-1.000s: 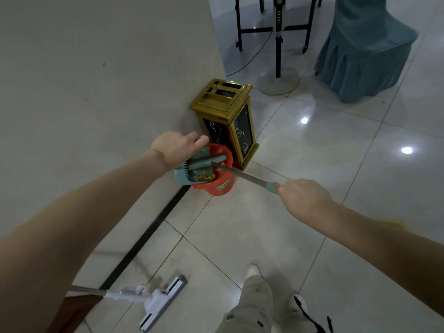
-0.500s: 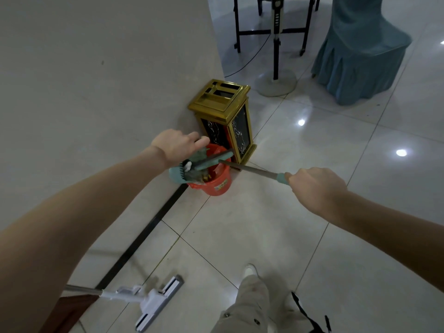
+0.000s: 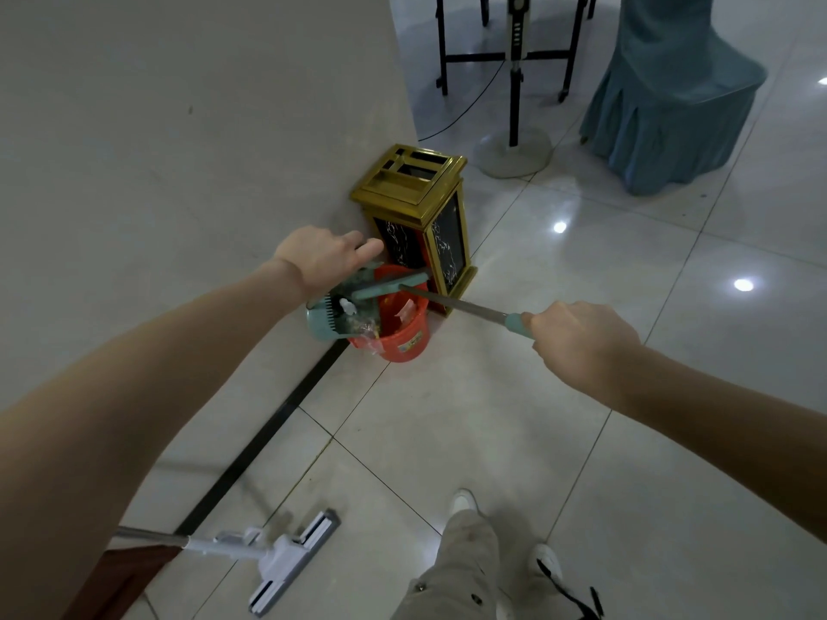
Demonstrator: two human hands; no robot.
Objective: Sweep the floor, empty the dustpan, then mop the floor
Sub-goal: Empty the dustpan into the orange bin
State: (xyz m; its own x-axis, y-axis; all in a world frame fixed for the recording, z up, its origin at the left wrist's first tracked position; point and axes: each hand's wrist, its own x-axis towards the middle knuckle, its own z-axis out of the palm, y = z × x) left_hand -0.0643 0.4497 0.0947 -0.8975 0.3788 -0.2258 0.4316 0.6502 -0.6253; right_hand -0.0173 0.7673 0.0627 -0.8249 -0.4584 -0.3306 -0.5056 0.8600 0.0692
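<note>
Evidently caught at the emptying stage: tilted a teal dustpan [image 3: 333, 308] over the rim of a red bucket [image 3: 405, 340], with scraps and wrappers gathered at the pan's low side and a few pieces already lying inside the bucket. Wrapped the right hand [image 3: 581, 342] tightly round the teal grip of the long metal handle [image 3: 461, 306], raised and out to the side, apparently to lever the pan up and steer its angle from a distance. Laid the left hand [image 3: 322, 257] over the pan's upper back edge, probably to steady it and force the tilt; could not tell a curl under that edge from a flat press. Stood the bucket on the tiled floor [image 3: 492, 440] at the foot of the wall [image 3: 179, 172], just beside a gold-topped litter bin [image 3: 416, 203], presumably to corner any spill. Left a white flat mop [image 3: 286, 561] lying on the tiles near the feet, within reach for the last stage, judged not yet begun. Looked past the sweeping and not quite through the dumping, with litter clinging in the pan. Risked scattering light wrappers past the narrow bucket mouth if tipped too sharply. Pictured behind, well apart: a fan stand [image 3: 512, 147] and a blue covered chair [image 3: 671, 105].
</note>
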